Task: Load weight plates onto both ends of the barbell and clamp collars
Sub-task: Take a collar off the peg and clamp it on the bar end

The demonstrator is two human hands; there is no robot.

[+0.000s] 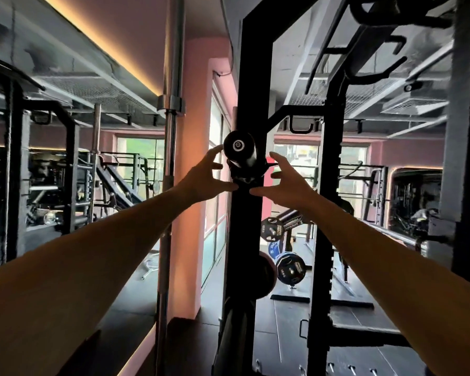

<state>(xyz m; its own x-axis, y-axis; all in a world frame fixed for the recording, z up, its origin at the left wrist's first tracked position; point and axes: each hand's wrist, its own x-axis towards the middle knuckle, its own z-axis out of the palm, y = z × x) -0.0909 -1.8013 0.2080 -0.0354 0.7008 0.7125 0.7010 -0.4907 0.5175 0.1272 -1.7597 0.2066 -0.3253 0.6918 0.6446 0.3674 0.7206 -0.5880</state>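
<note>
Risk, as judged from here: the black-capped steel barbell sleeve end (238,147) points straight at the camera, resting on the black steel rack upright (248,226). No plate is on this end and no plate is in either hand. Anything slid on from this angle has to meet the sleeve squarely; a tilted bore would likely jam at the tip. A dark clamp-like fitting (242,175) sits just below the sleeve, too shadowed to tell whether it is a collar or the rack's hook. If it is a collar fitted before plates, the order is wrong. Strong backlight from the windows leaves the fitting in silhouette, so a half-closed latch could go unnoticed.

Left hand (201,180): fingers spread wide and straight, thumb low, holding nothing. Uppermost fingertip near or just at the sleeve's rim; contact cannot be confirmed.

Right hand (288,183): fingers likewise splayed, thumb pointing inward toward the fitting, gripping nothing; fingertips just beside it, apparently apart.

Round black weight plates (291,268) are stored low on the rack beyond, well apart from both hands.
</note>
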